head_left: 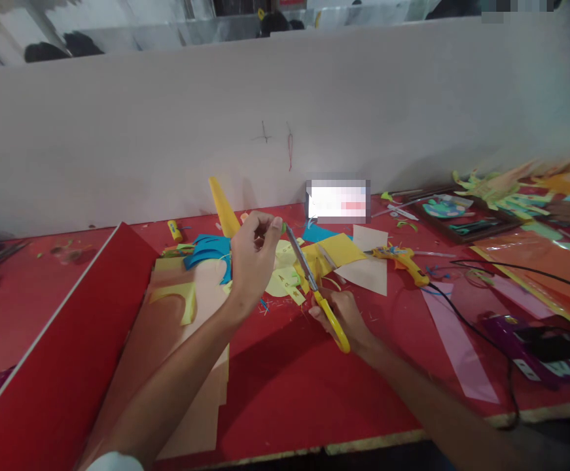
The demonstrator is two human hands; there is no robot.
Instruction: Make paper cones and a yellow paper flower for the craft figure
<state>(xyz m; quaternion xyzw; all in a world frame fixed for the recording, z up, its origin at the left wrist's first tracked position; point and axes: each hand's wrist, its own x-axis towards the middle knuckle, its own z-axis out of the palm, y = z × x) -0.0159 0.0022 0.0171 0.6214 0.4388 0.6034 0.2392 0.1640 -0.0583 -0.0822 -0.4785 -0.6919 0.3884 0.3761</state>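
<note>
My left hand (pixel 256 255) is raised over the middle of the table, its thumb and fingers pinched on a small green paper piece (pixel 284 227). In my right hand (pixel 342 316) is a pair of yellow-handled scissors (pixel 331 320), blades pointing up and left to the green piece. The blades look nearly closed; whether they touch the paper I cannot tell. Below and behind the hands lie pale yellow paper cutouts (pixel 281 286), a yellow paper sheet (pixel 341 252) and blue cut paper (pixel 209 252).
A yellow glue gun (pixel 402 260) with a black cable lies right. Brown paper sheets (pixel 191 418) and a red upright board (pixel 69 353) are left. A pink strip (pixel 461 350), orange sheets (pixel 550 268) and a purple box (pixel 525 353) lie right. A pale partition (pixel 167 131) stands behind.
</note>
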